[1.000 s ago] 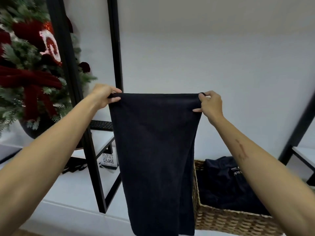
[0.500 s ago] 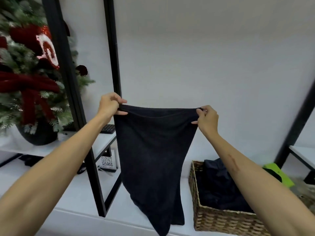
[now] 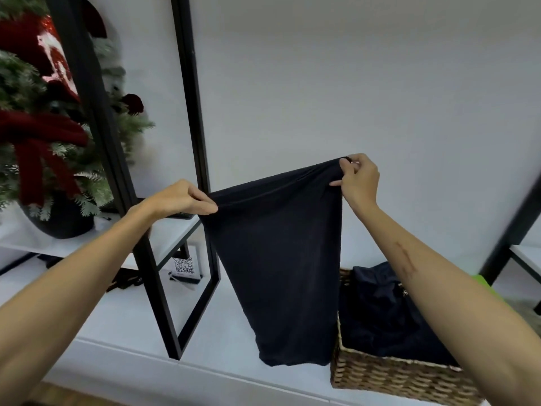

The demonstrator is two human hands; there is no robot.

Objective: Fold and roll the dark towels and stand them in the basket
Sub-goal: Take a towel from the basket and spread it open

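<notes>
The left hand (image 3: 178, 197) and right hand (image 3: 358, 178) each pinch a top corner of the dark towel (image 3: 281, 259); the basket (image 3: 395, 376) sits below the right hand.

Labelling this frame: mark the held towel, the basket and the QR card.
Held towel (image 3: 278, 259), head view, middle of hanging cloth.
Basket (image 3: 392, 376), head view, front woven wall.
QR card (image 3: 183, 266), head view, printed code.

Indoor home or shop corner, white wall, black metal shelving frame (image 3: 190, 112), decorated Christmas tree (image 3: 32, 112), QR-code sign (image 3: 183, 266)
</notes>
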